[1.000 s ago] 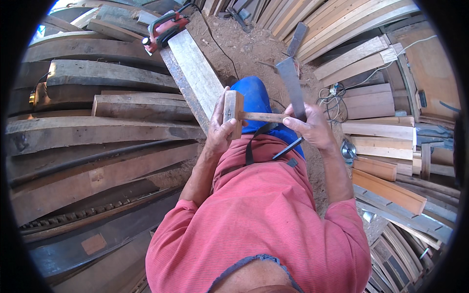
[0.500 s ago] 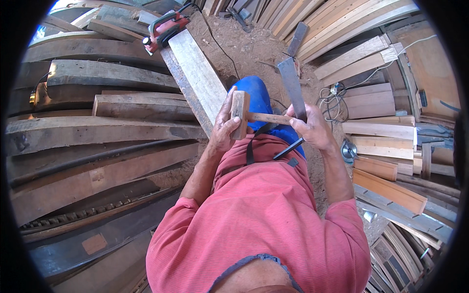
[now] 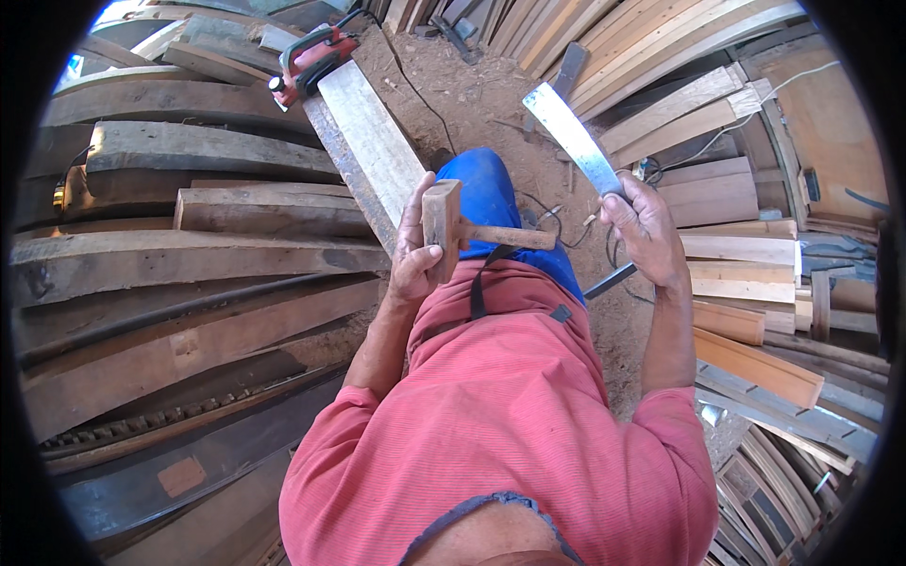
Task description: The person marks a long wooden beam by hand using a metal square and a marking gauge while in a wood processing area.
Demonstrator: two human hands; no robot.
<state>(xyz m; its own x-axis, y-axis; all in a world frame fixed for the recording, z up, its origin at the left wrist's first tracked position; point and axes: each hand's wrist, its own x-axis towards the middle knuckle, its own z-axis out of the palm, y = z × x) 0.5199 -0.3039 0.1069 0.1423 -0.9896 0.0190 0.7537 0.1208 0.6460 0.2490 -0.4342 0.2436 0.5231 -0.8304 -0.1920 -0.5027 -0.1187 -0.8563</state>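
Observation:
My left hand [image 3: 415,247] is closed around the head of a wooden marking gauge [image 3: 441,231], in front of my waist. Its narrow stem points right, across my blue-trousered leg. Raised off to the right, my right hand [image 3: 647,231] grips a metal carpenter's square [image 3: 572,134]. One broad arm of the square slants up and left, bright with reflected light. A thin dark arm shows below the same hand, pointing down and left; my fingers hide the corner between the two. The gauge and the square are apart.
Ahead to the left, a pale plank [image 3: 368,127] lies at a slant with a red power planer [image 3: 311,64] on its far end. Stacked timber [image 3: 226,208] fills the left side. More boards [image 3: 727,193] and a white cable [image 3: 727,146] lie on the right. Sawdust covers the ground.
My right hand has moved right and up with the square, away from the gauge's stem, and the square has tilted to catch light. My left hand with the gauge has shifted slightly left.

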